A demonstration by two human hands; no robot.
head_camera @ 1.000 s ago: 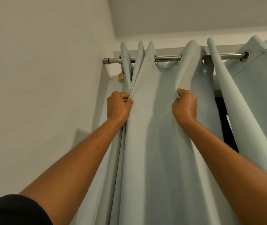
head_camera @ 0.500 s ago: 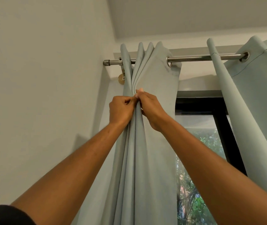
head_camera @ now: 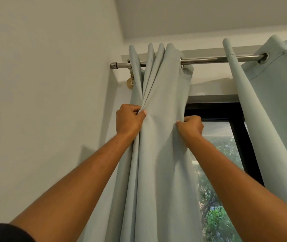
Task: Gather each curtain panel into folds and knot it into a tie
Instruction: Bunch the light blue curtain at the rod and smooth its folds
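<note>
The pale green left curtain panel [head_camera: 163, 95] hangs bunched at the left end of the metal rod [head_camera: 207, 59], its eyelets pushed close together. My left hand [head_camera: 128, 119] grips several gathered folds of it below the rod. My right hand [head_camera: 190, 126] grips the panel's free right edge, a hand's width to the right and slightly lower. A flat stretch of cloth spans between the two hands. The second panel [head_camera: 272, 105] hangs at the right, spread along the rod.
A white wall [head_camera: 43, 102] stands close on the left, with the rod's bracket [head_camera: 130, 79] fixed beside it. Between the panels a black-framed window [head_camera: 233, 130] shows green trees outside. The ceiling is just above the rod.
The left panel was pushed leftward along the rod and the window was uncovered. My right hand met my left hand, then moved back right to take the panel's outer edge.
</note>
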